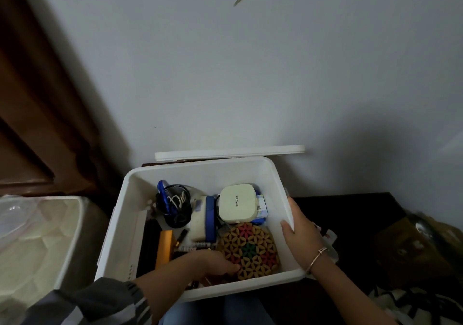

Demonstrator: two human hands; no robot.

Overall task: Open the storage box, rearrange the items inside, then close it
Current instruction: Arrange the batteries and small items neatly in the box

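Observation:
The white storage box (275,182) stands open, its lid (229,152) propped upright behind it against the wall. Inside lie a round woven coaster (250,245), a pale green square device (238,203), a white and blue gadget (204,218), a black mesh pen cup (175,205), an orange bar (164,248) and a black item at the left. My left hand (215,263) reaches into the box and grips the near left edge of the coaster. My right hand (299,229) clasps the box's right rim, thumb inside.
A translucent plastic bin (37,232) stands to the left of the box. A dark wooden door (32,99) fills the upper left. A dark surface (350,214) with bags and clutter (421,249) lies to the right. The white wall is right behind the box.

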